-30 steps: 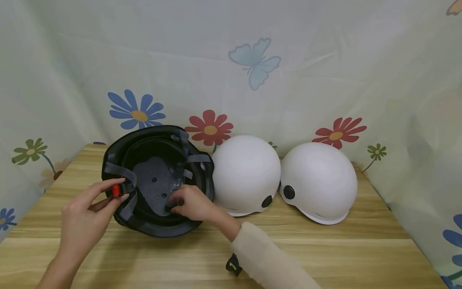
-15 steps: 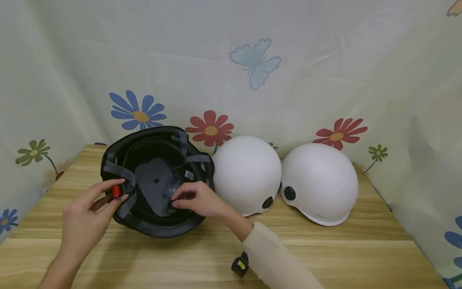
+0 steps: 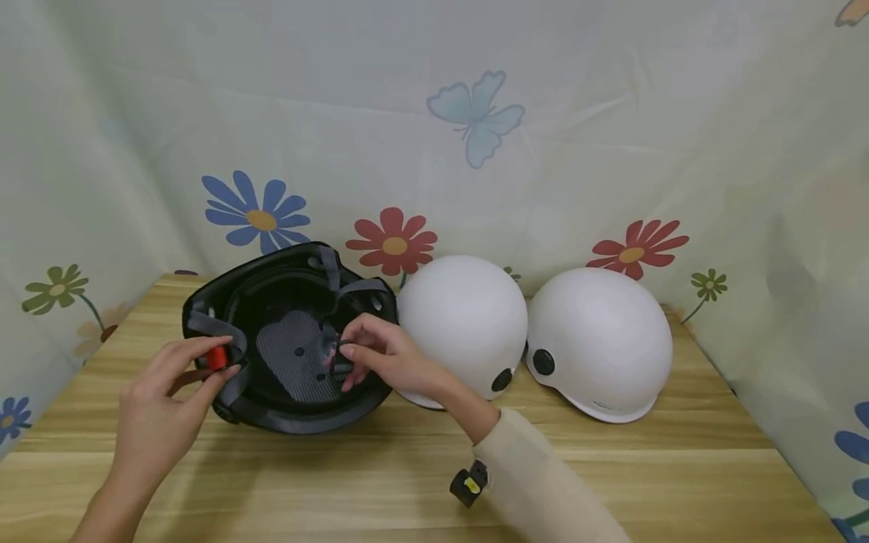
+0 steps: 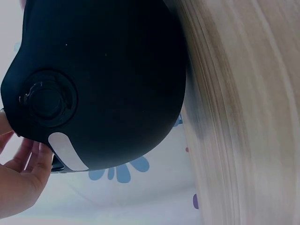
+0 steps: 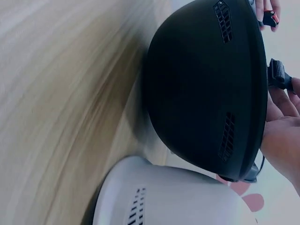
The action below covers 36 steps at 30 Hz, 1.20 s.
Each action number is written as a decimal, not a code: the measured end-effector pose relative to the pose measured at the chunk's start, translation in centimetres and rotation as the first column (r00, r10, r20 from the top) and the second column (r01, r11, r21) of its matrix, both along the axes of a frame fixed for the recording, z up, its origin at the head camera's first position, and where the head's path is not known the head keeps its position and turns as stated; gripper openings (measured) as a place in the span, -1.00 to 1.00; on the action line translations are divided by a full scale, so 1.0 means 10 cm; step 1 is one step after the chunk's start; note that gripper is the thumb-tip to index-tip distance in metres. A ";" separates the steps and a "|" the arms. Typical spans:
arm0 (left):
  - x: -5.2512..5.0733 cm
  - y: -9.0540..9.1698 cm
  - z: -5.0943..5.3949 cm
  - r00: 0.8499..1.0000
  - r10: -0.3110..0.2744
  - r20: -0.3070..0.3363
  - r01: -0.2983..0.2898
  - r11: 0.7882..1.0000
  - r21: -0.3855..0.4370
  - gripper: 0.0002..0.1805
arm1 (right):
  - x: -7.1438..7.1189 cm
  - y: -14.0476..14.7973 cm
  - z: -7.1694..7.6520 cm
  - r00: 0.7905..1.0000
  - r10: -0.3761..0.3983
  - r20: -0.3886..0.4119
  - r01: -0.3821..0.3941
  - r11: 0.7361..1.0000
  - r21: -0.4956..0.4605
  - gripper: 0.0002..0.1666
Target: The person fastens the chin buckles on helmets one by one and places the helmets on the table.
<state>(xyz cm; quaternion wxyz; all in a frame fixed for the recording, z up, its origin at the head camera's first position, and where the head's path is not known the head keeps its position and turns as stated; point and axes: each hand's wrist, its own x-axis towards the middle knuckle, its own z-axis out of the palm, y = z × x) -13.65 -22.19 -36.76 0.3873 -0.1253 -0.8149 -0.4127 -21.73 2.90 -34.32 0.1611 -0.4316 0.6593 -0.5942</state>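
An upturned black helmet (image 3: 292, 424) lies on the table in the head view, its dark padded inside facing up. My left hand (image 3: 163, 396) pinches the red buckle (image 3: 217, 357) of its grey chin strap (image 3: 210, 324) over the left rim. My right hand (image 3: 390, 353), over the right side of the opening, grips the other strap's black buckle end (image 5: 277, 72), clearest in the right wrist view. The two buckle parts are apart. In the left wrist view the left fingers sit close by the helmet's edge, and the buckle is mostly hidden.
Two white helmets (image 3: 465, 324), (image 3: 600, 343) rest dome up on the wooden table (image 3: 380, 483), right of the black one. The nearer white one is beside the black rim. A flowered curtain (image 3: 577, 151) hangs behind and at both sides.
My right hand has risen and drawn rightward from inside the helmet with the strap end. The black helmet has tilted slightly. My left hand stays on the red buckle.
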 end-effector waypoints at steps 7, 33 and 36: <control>-0.01 0.01 -0.01 0.999 0.024 -0.027 -0.026 0.998 -0.057 -0.44 | -0.09 0.08 -0.06 0.999 -0.008 0.051 0.006 0.999 0.038 -0.84; 0.03 0.13 0.19 0.996 -0.031 -0.085 0.010 0.971 -0.238 -0.61 | 0.01 0.25 0.08 0.944 -0.131 -0.302 0.194 0.963 0.188 -0.59; 0.02 0.16 0.18 0.995 -0.053 -0.082 0.030 0.965 -0.259 -0.63 | 0.03 0.24 0.08 0.940 -0.132 -0.314 0.198 0.962 0.189 -0.57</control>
